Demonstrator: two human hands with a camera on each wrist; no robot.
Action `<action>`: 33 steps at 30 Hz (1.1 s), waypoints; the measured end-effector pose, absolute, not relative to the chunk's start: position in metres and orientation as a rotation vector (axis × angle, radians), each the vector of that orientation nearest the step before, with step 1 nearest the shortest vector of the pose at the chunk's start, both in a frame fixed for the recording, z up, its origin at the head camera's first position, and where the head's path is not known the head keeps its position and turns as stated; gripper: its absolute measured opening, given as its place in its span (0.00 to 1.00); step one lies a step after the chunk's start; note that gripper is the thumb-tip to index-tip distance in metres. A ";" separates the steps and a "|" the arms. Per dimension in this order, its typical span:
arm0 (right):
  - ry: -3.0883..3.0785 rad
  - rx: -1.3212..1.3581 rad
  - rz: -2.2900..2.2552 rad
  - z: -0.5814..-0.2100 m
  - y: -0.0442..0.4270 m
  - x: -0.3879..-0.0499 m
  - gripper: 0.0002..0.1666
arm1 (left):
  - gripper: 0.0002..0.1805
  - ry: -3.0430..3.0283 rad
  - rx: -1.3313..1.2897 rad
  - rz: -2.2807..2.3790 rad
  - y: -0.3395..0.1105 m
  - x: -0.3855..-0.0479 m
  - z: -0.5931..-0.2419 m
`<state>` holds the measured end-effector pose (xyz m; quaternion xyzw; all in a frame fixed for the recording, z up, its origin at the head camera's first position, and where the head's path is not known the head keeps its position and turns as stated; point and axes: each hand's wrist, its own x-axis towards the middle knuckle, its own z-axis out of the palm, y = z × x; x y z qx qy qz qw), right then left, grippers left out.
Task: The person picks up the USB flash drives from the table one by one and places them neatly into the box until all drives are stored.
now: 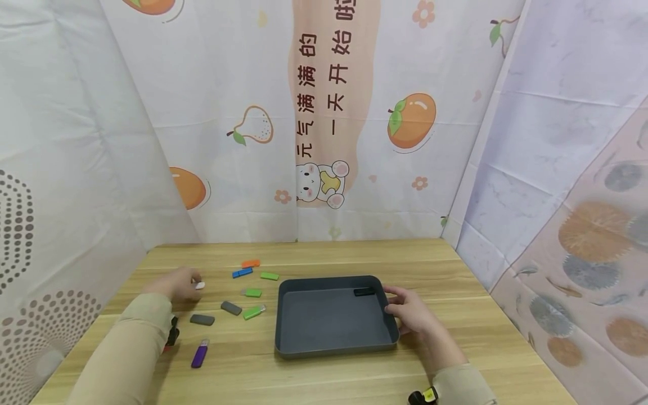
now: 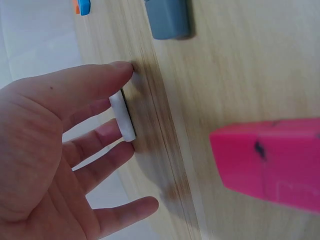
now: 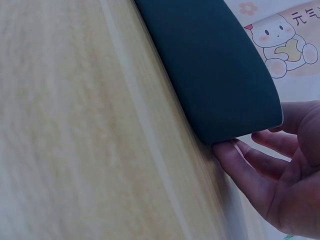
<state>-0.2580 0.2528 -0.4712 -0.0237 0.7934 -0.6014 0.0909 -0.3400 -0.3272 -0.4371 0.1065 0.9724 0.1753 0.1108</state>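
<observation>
My left hand (image 1: pixel 177 283) is low over the left part of the table. Between thumb and fingers it pinches a small white USB stick (image 2: pixel 122 116), seen edge-on in the left wrist view. On the right, my right hand (image 1: pixel 412 311) grips the right wall of a dark grey tray (image 1: pixel 331 353), with the thumb at the rim and other fingers along the outside. A black USB stick (image 1: pixel 364 292) lies inside the tray near its back right corner. The nearest stick to my left hand is a grey USB stick (image 1: pixel 202 319).
Between left hand and tray lie another grey stick (image 1: pixel 231 307), several green ones (image 1: pixel 254 311), a blue (image 1: pixel 242 273) and an orange one (image 1: pixel 250 263). A purple stick (image 1: pixel 199 354) lies nearer the front. Printed curtains (image 1: pixel 243 185) hang behind the wooden table (image 1: pixel 314 382).
</observation>
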 end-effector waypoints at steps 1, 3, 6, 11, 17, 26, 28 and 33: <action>2.358 -0.069 -1.787 -0.471 0.253 -0.258 0.36 | 0.24 2.858 0.303 0.520 -0.328 -0.339 -0.436; 2.356 -0.072 -1.787 -0.472 0.253 -0.259 0.36 | 0.24 2.855 0.291 0.531 -0.328 -0.338 -0.435; 2.347 -0.061 -1.794 -0.472 0.253 -0.259 0.36 | 0.22 2.857 0.283 0.537 -0.329 -0.336 -0.434; 2.349 -0.052 -1.791 -0.472 0.253 -0.260 0.35 | 0.06 2.873 0.258 0.504 -0.330 -0.334 -0.436; 2.355 -0.047 -1.787 -0.472 0.253 -0.260 0.35 | 0.04 2.910 0.220 0.428 -0.330 -0.334 -0.438; 2.368 -0.029 -1.781 -0.472 0.252 -0.260 0.35 | 0.04 2.903 0.165 0.395 -0.330 -0.333 -0.434; 2.372 -0.033 -1.775 -0.472 0.252 -0.259 0.35 | 0.05 2.909 0.171 0.393 -0.330 -0.333 -0.434; 2.379 -0.032 -1.766 -0.472 0.252 -0.259 0.35 | 0.05 2.929 0.169 0.395 -0.331 -0.334 -0.437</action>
